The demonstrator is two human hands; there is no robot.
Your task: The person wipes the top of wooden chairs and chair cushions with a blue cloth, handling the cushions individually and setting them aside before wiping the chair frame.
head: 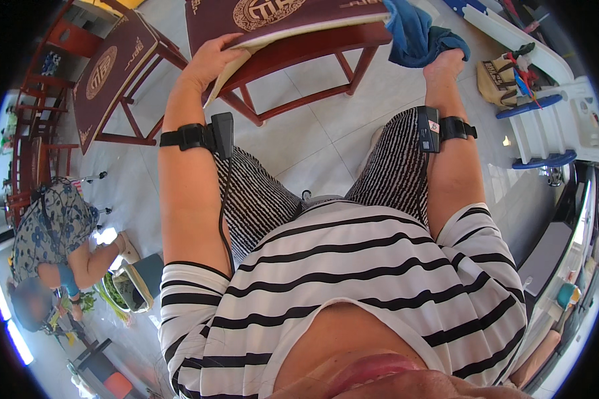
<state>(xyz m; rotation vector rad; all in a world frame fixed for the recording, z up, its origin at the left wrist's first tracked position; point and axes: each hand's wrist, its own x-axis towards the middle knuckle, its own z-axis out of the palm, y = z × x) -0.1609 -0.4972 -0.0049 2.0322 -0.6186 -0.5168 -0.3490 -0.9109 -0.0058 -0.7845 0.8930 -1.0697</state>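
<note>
Before me is a small wooden table with a dark red patterned cover (pixel 324 11), whose pale underside shows along the near edge. My left hand (pixel 212 60) grips the near left corner of this cover, which is lifted and folded away from the red wood frame (pixel 299 52). In my right hand (pixel 445 65) is a bunched blue cloth (pixel 413 37), held at the right end of the table; part of it hangs below the edge. Both forearms wear black straps with small black devices. The far side of the table lies beyond the picture's top.
A second table with a like cover (pixel 125 65) stands at the left. Stacked red chairs (pixel 40 95) are beyond it. A person (pixel 55 234) crouches at lower left by a bin (pixel 132 287) and green vegetables. A tan bag (pixel 496 82) and white-and-blue plastic steps (pixel 544 124) are right.
</note>
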